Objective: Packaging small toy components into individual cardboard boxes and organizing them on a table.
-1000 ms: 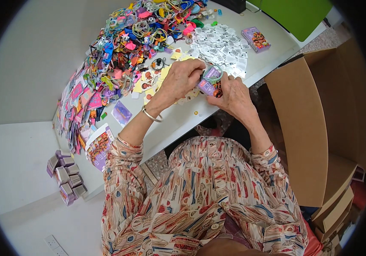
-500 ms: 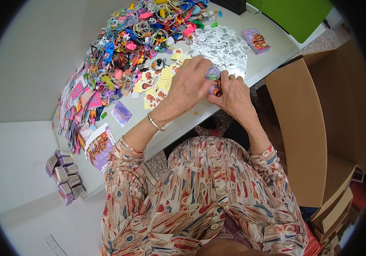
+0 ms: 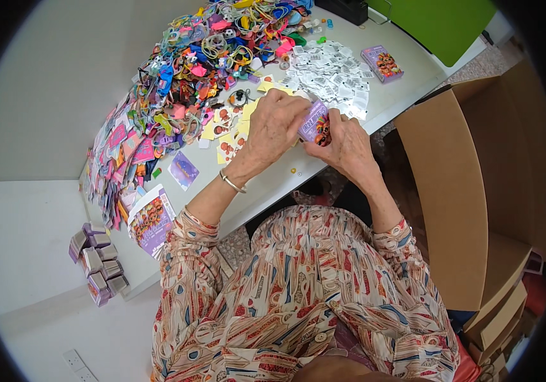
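Between my hands, over the table's front edge, is a small purple printed box [image 3: 315, 125] with colourful characters on its face. My right hand [image 3: 348, 148] grips its right side, thumb across the lower part and fingers curled behind. My left hand [image 3: 274, 125] has its bent fingers closed at the box's upper left edge; the fingertips are partly hidden. A similar purple box [image 3: 382, 63] lies at the back right. Just beyond my hands spread small white printed packets [image 3: 330, 73], with yellow-backed character stickers [image 3: 226, 130] beside my left hand.
A heap of colourful hair ties and trinkets [image 3: 212, 48] covers the back left, beside stacked printed cards [image 3: 117, 149]. Flattened purple cartons [image 3: 152, 219] lie near my left sleeve, small boxes [image 3: 99, 261] beyond them. An open cardboard box [image 3: 445, 197] stands at right.
A shiny round green-and-purple item at the box's top no longer shows. More of the box's front is visible. My left hand has shifted slightly down, and my right hand slightly left.
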Motion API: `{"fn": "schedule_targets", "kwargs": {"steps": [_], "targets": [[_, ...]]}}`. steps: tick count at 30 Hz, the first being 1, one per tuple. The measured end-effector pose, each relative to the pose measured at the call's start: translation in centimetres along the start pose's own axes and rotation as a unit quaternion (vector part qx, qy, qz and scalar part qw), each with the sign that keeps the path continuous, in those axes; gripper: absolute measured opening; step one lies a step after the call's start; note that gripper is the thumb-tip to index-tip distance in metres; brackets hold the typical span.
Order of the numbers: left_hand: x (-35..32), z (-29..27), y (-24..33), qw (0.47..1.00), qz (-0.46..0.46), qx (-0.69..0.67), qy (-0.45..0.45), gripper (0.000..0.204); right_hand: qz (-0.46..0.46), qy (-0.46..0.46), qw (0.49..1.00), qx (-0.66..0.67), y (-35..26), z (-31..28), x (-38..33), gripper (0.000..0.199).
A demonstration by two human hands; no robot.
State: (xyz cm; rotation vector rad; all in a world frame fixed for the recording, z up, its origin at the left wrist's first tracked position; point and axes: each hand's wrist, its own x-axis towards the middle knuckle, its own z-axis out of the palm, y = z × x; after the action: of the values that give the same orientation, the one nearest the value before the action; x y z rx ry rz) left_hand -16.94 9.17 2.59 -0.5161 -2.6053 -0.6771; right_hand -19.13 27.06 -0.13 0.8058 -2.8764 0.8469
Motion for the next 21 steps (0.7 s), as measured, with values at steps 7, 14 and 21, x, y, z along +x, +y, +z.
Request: {"fn": "schedule_targets", "kwargs": {"steps": [7, 14, 21], "targets": [[0.0, -1.2, 0.4, 0.994, -0.017, -0.019, 0.111, 0.028, -0.001, 0.040, 0.999, 0.007, -0.7, -0.6, 0.4, 0.061], [-2.7, 0.8, 1.9, 0.847, -0.284, -0.440, 0.092, 0.028, 0.017, 0.060, 0.994, 0.094, -1.2, -0.4, 0.9, 0.071], [-2.8, 1.8, 1.9, 0.788, -0.312, -0.527, 0.056, 0.034, 0.037, -0.022, 0.991, 0.129, -2.0, -0.8, 0.6, 0.095]]}}
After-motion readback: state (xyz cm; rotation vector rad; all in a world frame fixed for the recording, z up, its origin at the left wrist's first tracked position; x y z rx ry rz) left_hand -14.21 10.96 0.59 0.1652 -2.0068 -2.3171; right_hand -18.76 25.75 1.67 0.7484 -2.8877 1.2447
